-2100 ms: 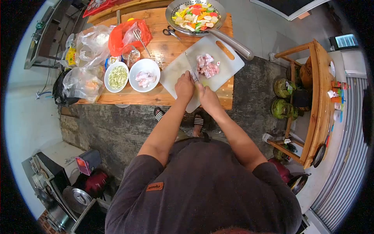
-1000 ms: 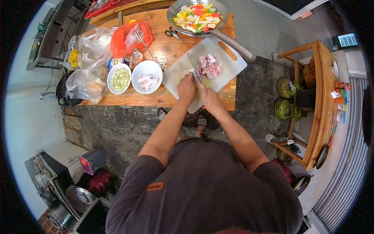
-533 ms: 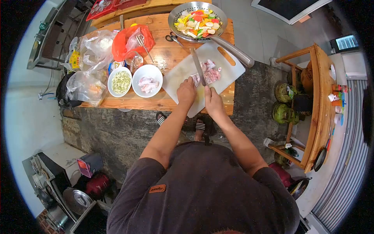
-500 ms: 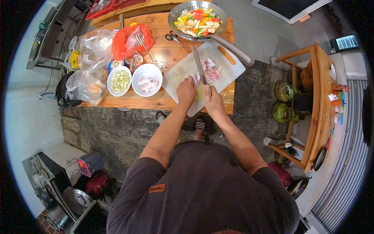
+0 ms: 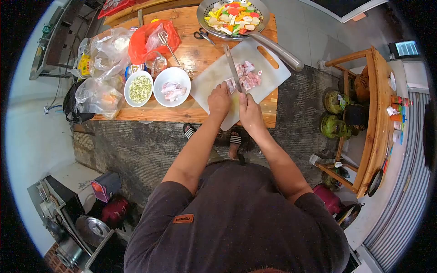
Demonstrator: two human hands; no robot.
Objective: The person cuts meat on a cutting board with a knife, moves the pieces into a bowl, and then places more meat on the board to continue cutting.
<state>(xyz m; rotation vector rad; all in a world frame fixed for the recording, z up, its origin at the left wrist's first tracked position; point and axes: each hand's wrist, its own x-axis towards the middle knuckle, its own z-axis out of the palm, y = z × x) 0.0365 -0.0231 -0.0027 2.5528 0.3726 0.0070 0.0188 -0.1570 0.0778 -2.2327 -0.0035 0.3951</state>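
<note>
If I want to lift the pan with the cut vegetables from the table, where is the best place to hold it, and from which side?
Probably by its long metal handle, not the pan rim. The handle sticks out toward the person's right, past the corner of the cutting board, and its end is free. Come from the right side, so the right hand stays clear of the knife and meat.

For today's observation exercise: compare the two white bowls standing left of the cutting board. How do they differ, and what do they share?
The left bowl holds thin pale-green shreds that cover most of its inside; the right bowl holds a few pink meat pieces, with much bare white showing. The right bowl stands nearer the cutting board, where the left hand steadies meat beside the knife in the right hand. Both bowls are round, white and upright on the wooden table.
</note>
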